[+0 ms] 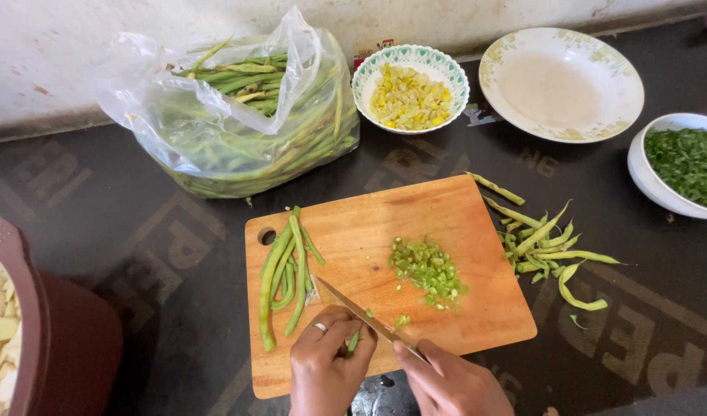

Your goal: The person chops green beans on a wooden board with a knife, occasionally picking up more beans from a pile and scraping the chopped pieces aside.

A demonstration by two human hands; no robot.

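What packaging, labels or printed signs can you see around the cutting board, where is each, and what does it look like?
Plastic bag: behind the cutting board, clear, crumpled, open-topped, stuffed with long green beans.
Small label: by the wall behind the patterned bowl, red and white, mostly hidden.
Printed countertop covering: dark, with large faint lettering across it.
No screens.

Dark counter (138, 208), cutting board (446, 216), bean bag (238, 146), three bowls, plate (561, 85)
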